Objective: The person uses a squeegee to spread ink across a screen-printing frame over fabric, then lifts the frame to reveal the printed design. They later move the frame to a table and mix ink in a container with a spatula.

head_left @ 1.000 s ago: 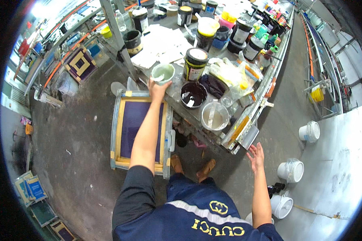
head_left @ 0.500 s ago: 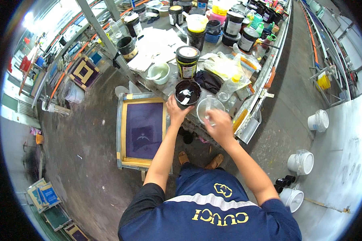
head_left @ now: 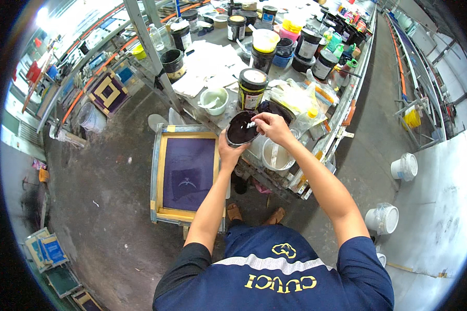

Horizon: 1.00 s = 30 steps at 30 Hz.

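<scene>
My left hand (head_left: 229,151) is wrapped around the near side of a round black tub (head_left: 235,136) with dark contents, tilted slightly at the table's edge. Over the tub's right rim, my right hand (head_left: 273,127) pinches a short light-coloured stick (head_left: 251,125) whose lower end goes into the tub. Below the right wrist stands a clear plastic tub (head_left: 269,162) with a pale strip inside. Directly behind the black tub is a closed black jar (head_left: 251,90) with a label. A pale green bowl (head_left: 213,100) with a white utensil in it sits to the left.
A screen-printing frame (head_left: 163,173) with purple mesh leans below the table on the left. White paper sheets (head_left: 207,62), a clear bottle with a yellow cap (head_left: 307,120) and several ink jars crowd the table. White buckets (head_left: 382,220) stand on the right. A metal post (head_left: 149,49) rises at the left.
My right hand has moved from above the clear tub to the black tub and now holds the light stick there. The white patch inside the black tub is mostly gone from sight.
</scene>
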{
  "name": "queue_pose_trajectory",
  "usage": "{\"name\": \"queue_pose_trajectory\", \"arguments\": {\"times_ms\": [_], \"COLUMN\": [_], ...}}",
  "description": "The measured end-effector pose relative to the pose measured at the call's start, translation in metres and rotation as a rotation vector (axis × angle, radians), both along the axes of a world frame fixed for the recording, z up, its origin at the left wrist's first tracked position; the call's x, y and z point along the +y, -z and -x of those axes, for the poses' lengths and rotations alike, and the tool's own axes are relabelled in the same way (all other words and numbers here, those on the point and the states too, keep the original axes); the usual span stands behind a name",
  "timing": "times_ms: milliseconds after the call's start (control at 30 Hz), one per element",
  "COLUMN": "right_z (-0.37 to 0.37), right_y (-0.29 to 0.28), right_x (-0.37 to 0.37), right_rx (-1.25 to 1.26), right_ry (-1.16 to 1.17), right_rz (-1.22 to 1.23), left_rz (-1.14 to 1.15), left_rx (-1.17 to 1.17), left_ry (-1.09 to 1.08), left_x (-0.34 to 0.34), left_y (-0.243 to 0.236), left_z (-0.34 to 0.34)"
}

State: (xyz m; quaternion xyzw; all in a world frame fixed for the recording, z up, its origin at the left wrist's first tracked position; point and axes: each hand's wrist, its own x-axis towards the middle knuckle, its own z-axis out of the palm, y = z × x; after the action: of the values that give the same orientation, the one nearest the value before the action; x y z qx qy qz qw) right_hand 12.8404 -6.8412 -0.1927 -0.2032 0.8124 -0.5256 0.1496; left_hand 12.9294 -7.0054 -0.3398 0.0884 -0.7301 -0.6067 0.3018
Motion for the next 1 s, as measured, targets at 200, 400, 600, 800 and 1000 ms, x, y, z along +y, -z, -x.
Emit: {"name": "queue_pose_trajectory", "arguments": {"times_ms": [200,400,600,800,1000], "right_z": [-0.049,-0.093,-0.105,-0.118,-0.127], "right_y": [-0.058,-0.111,-0.103,-0.154,-0.125], "right_x": [0.011,0.013,-0.01,0.035,0.017], "right_rx": [0.643,0.959,0.942,0.936,0.969], "right_ry": [-0.24,-0.224,-0.328,-0.656,-0.552], "right_rz": [-0.135,-0.306,-0.278,-0.467,-0.238], "left_rz": [-0.015,-0.134,-0.171,-0.045,-0.024], "left_rx": [0.117,0.138,0.066,0.08,0.096], "left_ry": [-0.04,0.043,0.102,0.168,0.227], "left_x": [-0.028,-0.028,-0.002,-0.014,-0.005], "left_y": [-0.049,-0.091,-0.113,-0.1,-0.118], "left_z": [-0.049,-0.074,-0.105,-0.119,-0.132]}}
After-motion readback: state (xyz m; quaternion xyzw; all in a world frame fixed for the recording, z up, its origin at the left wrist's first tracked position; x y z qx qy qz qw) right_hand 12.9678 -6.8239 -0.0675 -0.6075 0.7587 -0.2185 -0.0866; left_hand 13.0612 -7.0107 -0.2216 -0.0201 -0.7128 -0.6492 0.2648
